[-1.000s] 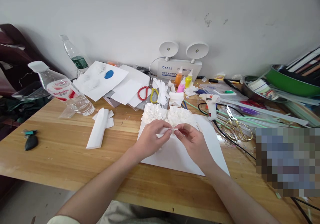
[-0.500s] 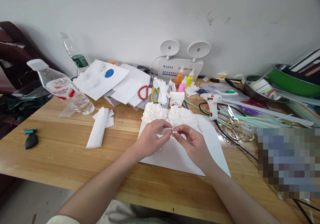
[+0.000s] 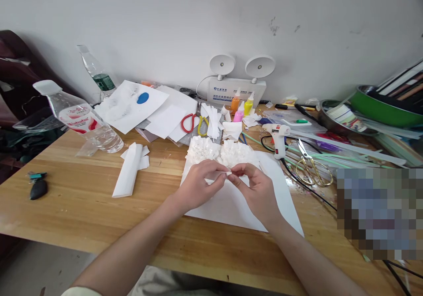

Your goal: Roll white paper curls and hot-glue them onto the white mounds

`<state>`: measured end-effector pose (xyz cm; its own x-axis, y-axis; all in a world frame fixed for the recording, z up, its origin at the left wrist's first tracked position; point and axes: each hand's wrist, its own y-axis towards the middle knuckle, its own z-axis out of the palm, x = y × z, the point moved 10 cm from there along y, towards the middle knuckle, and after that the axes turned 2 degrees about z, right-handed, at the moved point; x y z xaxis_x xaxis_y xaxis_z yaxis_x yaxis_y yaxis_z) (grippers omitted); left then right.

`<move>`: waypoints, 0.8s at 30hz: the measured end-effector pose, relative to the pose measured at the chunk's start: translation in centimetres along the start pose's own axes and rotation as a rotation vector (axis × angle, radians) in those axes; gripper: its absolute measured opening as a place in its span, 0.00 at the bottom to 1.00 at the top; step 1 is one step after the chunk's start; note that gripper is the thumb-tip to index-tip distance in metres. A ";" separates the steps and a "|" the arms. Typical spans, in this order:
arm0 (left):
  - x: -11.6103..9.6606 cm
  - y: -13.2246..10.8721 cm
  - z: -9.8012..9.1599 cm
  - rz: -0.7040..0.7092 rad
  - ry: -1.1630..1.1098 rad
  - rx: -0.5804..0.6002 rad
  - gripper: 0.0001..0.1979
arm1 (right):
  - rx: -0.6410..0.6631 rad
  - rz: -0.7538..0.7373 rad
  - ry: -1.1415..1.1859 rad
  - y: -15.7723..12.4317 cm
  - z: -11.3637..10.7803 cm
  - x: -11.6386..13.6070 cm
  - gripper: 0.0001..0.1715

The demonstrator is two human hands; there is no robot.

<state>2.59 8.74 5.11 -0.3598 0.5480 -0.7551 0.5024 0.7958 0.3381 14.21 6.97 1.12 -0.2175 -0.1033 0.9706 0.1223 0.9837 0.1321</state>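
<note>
Between the fingertips of my left hand (image 3: 203, 183) and my right hand (image 3: 253, 185) is a small strip of white paper (image 3: 228, 173). Both hands pinch it, closed, above a white sheet (image 3: 238, 210) on the table. Just beyond my fingers lie two heaps of small white paper bits, a left heap (image 3: 202, 148) and a right heap (image 3: 235, 152), on the sheet's far part. Fingers cover part of the strip, so its full shape is hidden.
Folded white paper (image 3: 127, 172) and a water bottle (image 3: 86, 121) are on the left. Behind the heaps are red-and-yellow-handled scissors (image 3: 198, 121) and paint bottles (image 3: 238, 110). A glue gun (image 3: 279, 139), gold-handled scissors (image 3: 312, 170) and a black cable (image 3: 307, 185) lie right.
The fingertips have shifted slightly around the paper strip, and more of its white end shows. The whole view has moved a little; the other things have stayed in place.
</note>
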 end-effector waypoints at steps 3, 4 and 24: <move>-0.2 -0.1 0.0 0.021 -0.019 -0.001 0.08 | -0.002 -0.001 0.006 0.1 0.0 0.0 0.08; -0.2 -0.2 0.0 0.024 -0.022 -0.005 0.08 | 0.001 0.000 0.004 0.1 0.1 -0.1 0.08; -1.9 -0.6 0.2 0.239 0.301 -0.047 0.10 | -0.034 0.063 -0.077 0.2 -0.4 -0.8 0.10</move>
<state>3.12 7.19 6.22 -0.4555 0.7648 -0.4556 0.5658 0.6438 0.5151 14.75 7.22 0.49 -0.2817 -0.0286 0.9591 0.1703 0.9822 0.0793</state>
